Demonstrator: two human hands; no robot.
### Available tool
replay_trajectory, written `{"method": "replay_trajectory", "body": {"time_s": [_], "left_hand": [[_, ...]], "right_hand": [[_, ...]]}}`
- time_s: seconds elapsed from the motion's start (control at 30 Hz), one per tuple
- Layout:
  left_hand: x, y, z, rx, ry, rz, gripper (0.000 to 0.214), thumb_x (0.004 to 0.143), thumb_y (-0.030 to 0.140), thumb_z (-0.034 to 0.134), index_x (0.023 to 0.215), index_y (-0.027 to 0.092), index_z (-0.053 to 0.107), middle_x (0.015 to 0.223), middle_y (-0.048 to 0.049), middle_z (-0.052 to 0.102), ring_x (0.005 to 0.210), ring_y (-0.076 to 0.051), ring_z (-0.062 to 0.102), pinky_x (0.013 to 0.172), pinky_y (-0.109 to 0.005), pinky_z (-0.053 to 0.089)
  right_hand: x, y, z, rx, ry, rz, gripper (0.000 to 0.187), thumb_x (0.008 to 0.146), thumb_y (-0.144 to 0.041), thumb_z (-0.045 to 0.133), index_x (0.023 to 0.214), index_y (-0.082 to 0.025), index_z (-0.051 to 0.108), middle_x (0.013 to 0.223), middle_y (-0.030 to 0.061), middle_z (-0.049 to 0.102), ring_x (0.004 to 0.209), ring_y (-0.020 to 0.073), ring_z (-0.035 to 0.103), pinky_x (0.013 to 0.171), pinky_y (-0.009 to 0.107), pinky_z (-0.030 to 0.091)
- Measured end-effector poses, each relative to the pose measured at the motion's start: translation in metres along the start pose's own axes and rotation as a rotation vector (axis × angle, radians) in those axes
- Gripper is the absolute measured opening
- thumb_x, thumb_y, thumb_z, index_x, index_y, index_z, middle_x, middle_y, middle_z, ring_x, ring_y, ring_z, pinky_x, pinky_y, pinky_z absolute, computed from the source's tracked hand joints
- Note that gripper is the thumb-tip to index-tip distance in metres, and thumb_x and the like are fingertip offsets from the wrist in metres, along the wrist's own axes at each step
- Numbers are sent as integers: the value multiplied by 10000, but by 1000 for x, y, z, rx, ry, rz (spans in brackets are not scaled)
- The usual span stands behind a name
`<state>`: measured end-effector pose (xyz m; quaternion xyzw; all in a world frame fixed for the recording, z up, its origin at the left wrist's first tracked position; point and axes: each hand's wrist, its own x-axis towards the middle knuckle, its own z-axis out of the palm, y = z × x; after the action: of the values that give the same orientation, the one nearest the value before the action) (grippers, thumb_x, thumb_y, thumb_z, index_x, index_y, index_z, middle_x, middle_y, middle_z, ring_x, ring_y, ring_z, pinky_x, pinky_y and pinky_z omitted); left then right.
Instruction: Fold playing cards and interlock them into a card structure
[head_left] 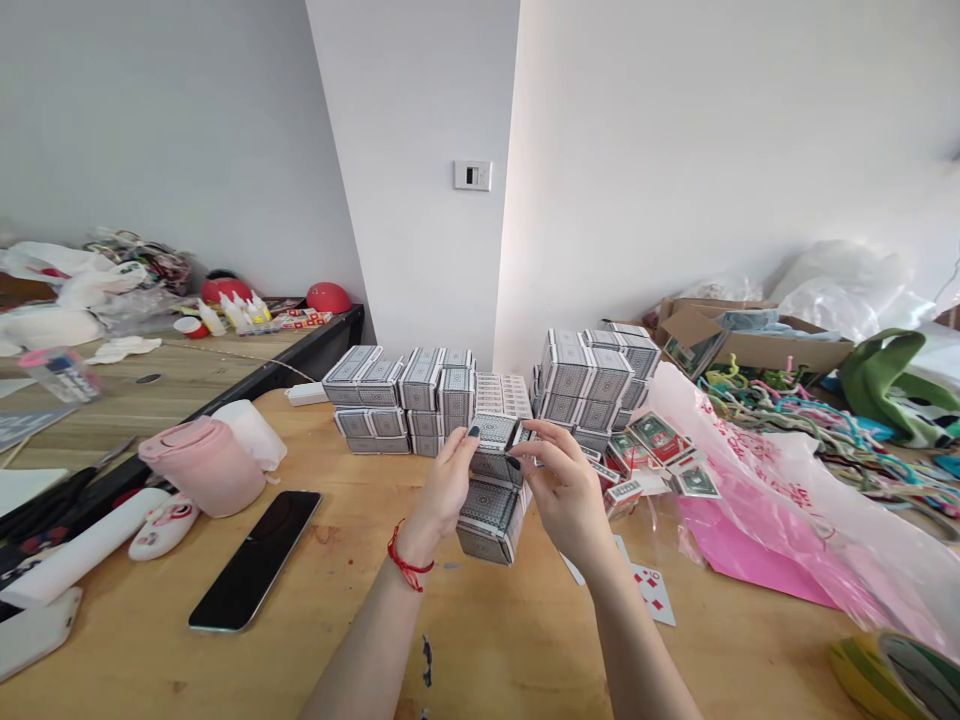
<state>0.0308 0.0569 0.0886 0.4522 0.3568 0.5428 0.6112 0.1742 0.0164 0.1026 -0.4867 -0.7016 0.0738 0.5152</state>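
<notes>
Between my two hands is a grey-patterned card box, apparently made of playing cards. My left hand grips its left side, thumb along the top edge. At its right end, the fingers of my right hand pinch the box's edge; exactly what lies between the fingertips is partly hidden. Just below is a similar grey block; whether the two touch is unclear. Behind stand stacked grey card blocks, one group at the left and a taller one at the right, with white-faced blocks between them.
Red and green card packs lie right of the stacks, beside pink plastic. Loose playing cards rest near my right forearm. At the left are a black phone and a pink cup. Yellow tape sits front right.
</notes>
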Motion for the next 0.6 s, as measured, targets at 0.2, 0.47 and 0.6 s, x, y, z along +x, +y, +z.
{"method": "replay_trajectory", "body": {"time_s": [0.2,0.47,0.6], "left_hand": [[-2,3,0,45,-12,69,173,767,338,518,802,173,554,787,-3,561,741,-121,509,686,-221,394],[-3,3,-1,118,-21,67,166,804,350,475,795,191,525,747,22,531,701,-104,479,685,-211,373],[-3,-1,0,164,38,71,173,795,365,478,819,202,527,734,29,524,677,-106,465,644,-206,363]], "right_hand": [[0,-1,-2,19,20,-10,190,813,-193,471,840,-258,647,1115,64,523,1047,212,509,862,381,440],[1,-4,-2,11,55,-61,186,799,-168,490,818,-256,653,1109,66,524,1033,208,525,849,381,448],[-1,-8,-3,-29,50,-62,187,803,-167,477,811,-241,649,1098,74,532,1006,206,535,804,366,461]]}}
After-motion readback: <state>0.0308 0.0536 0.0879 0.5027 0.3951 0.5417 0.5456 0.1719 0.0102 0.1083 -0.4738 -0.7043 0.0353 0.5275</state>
